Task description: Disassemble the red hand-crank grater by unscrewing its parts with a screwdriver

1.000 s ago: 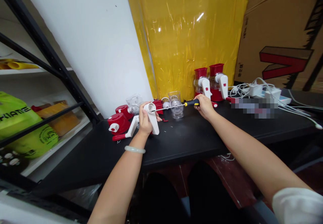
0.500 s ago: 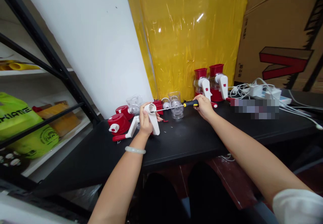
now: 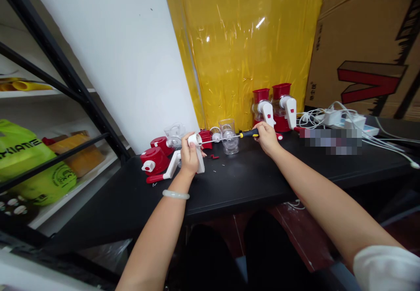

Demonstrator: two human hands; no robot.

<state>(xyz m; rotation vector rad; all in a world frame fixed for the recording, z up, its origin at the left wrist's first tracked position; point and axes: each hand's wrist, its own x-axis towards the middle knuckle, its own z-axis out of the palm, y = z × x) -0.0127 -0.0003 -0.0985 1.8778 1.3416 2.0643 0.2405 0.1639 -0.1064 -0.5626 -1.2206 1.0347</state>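
My left hand point(image 3: 189, 156) is closed around a white plastic crank handle point(image 3: 200, 162), whose round socket end faces right. In my right hand point(image 3: 266, 137) is a screwdriver point(image 3: 248, 134) with a black and yellow grip, held level. Its long shaft points left, and the tip sits at or inside the socket; exactly where it touches is hidden. Just left of my left hand lie a red base point(image 3: 155, 159) and another white crank with a red knob point(image 3: 169, 168). A clear plastic housing point(image 3: 229, 135) stands behind the shaft. Small screws point(image 3: 214, 171) and a little red part point(image 3: 214, 156) lie on the black table point(image 3: 236, 186).
Two red and white rotary graters point(image 3: 282, 111) stand at the back right. White cables and chargers point(image 3: 344, 118) lie tangled beyond them, before a cardboard box point(image 3: 361, 41). A black metal shelf point(image 3: 78, 94) rises at the left. Yellow wrapping point(image 3: 246, 50) covers the back.
The white crank handle has turned in my left hand, so its socket faces more to the right and its arm has swung slightly left. The screwdriver stays at the socket.
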